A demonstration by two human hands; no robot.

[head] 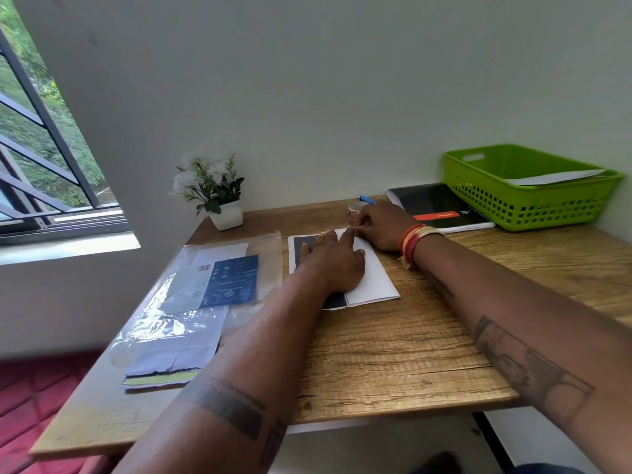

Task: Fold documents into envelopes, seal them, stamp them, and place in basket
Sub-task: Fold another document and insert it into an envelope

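Wooden table [393,354], white envelope [374,278] pressed flat under left hand [333,265], far edge pinched by right hand [379,227], green basket [523,200] well apart.

You can read very little here. The black notebook [441,206] beside the green basket carries an orange band with a white word, seen upside down and too blurred to make out. The blue card [229,280] inside the clear plastic sleeve [191,289] bears small white lettering and a round emblem, also upside down and not legible. A barcode label [203,268] sits next to it; you cannot read its digits.
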